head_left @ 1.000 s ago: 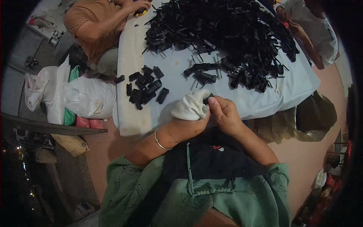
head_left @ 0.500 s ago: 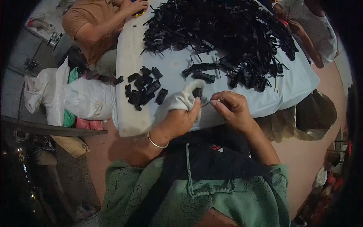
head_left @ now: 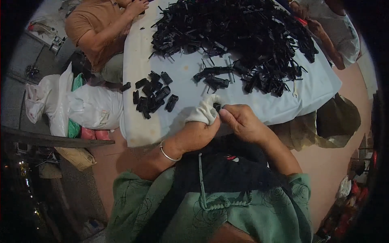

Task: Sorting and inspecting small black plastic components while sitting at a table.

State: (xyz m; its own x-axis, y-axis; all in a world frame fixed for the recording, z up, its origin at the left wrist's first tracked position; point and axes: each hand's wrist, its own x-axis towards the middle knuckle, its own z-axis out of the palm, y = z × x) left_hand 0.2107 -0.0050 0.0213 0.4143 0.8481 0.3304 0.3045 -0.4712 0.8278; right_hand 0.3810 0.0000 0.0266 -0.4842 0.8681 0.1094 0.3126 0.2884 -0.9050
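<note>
My left hand [head_left: 196, 135], its fingers covered by a white glove or cloth [head_left: 198, 113] and its thumb bare, is closed around a small black plastic part [head_left: 217, 107]. My right hand [head_left: 245, 121] meets it from the right, with thumb and fingers pinched at that part's near end. Whatever the right fingertips pinch is hidden. Both hands are over the near edge of the pale covered table [head_left: 182, 91]. Just beyond them lie a few loose black parts [head_left: 217, 83], and to the left is a small group of black plastic pieces [head_left: 156, 93].
A big heap of black parts with thin prongs [head_left: 231, 32] covers the far table. A small wrench [head_left: 295, 90] lies at its right. One co-worker [head_left: 97, 34] sits far left, another [head_left: 328, 36] far right. White sacks [head_left: 95, 107] stand left of the table.
My right hand has moved left onto the black part; the thin dark strip at its fingertips is out of sight. My left hand has shifted slightly. The left co-worker's hand has lifted off the table.
</note>
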